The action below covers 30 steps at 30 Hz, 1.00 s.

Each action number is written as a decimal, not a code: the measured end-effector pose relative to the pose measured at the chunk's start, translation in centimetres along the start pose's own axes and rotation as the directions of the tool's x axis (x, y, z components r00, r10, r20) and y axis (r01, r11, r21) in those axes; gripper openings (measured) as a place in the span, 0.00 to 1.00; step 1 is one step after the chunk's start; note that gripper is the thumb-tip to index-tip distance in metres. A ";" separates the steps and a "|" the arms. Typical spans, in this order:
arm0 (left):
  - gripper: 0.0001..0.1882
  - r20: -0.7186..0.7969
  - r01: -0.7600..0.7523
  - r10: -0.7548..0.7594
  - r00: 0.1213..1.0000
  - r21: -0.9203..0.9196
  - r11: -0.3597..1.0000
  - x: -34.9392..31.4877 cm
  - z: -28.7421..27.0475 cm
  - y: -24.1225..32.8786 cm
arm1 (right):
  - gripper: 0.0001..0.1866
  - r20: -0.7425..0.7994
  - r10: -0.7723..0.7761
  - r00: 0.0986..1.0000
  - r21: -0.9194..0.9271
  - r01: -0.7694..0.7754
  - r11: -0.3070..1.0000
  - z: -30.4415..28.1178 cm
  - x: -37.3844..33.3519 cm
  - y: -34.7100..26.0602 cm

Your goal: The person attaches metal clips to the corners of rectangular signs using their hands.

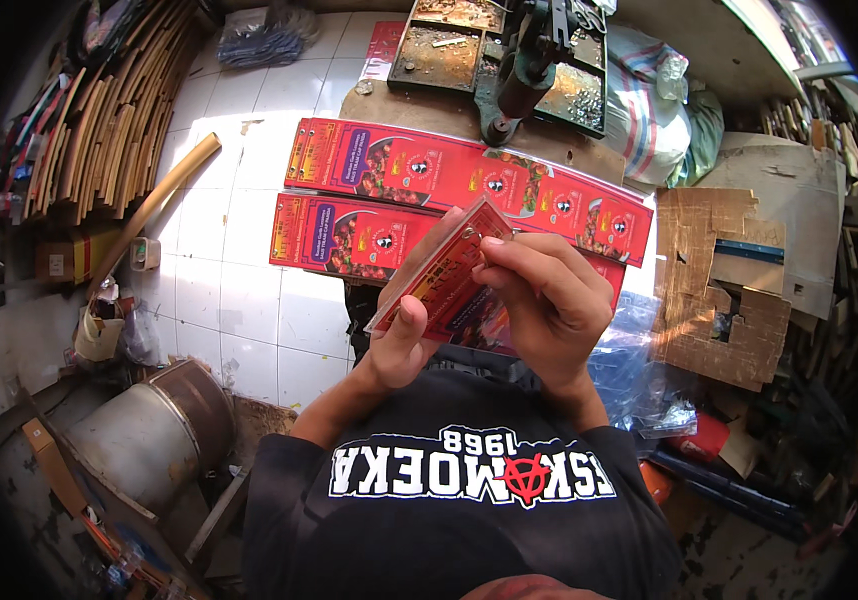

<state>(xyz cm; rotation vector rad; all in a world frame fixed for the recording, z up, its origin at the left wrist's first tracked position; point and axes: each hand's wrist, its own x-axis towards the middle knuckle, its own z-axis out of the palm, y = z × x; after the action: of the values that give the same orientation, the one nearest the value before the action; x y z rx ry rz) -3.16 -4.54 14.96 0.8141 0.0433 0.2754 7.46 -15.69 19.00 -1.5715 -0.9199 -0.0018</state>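
Note:
A glossy red printed sheet (459,305) is held up at a slant in front of my chest, possibly several layers thick. My left hand (399,340) supports its left side, with the thumb on the near face and the other fingers mostly behind it. At its upper right edge, my right hand (554,290) pinches with thumb and forefinger. Long red printed strips lie beyond my hands: an upper one (429,165) across the work surface and a lower one (349,240) partly covered by the held sheet and my hands.
Beyond the strips stands a dark hand press (519,100), with a compartmented tray (439,65) of small metal bits around it. Torn cardboard (689,290) and clear plastic (629,370) lie at right. Stacked boards (99,110) and a metal drum (164,430) are at left.

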 end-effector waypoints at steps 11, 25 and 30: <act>0.47 -0.051 -0.004 0.006 0.999 0.038 0.999 -0.1 0.7 0.3 | 0.17 0.017 -0.030 0.999 -0.027 0.031 0.999 0.0 0.0 -0.2; 0.35 0.023 -0.173 0.178 0.984 0.400 0.900 -1.1 0.1 0.9 | 0.20 0.066 -0.088 0.994 -0.021 0.089 0.996 0.2 -0.5 -1.4; 0.35 0.051 -0.202 0.199 0.979 0.429 0.880 -1.5 -0.3 0.7 | 0.21 0.087 -0.099 0.991 -0.014 0.101 0.995 0.2 -0.9 -1.1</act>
<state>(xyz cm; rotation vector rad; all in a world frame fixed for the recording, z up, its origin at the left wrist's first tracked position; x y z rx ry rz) -4.85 -4.27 15.20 1.2674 0.0141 0.4701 6.13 -16.04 19.47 -1.5511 -1.0687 -0.0131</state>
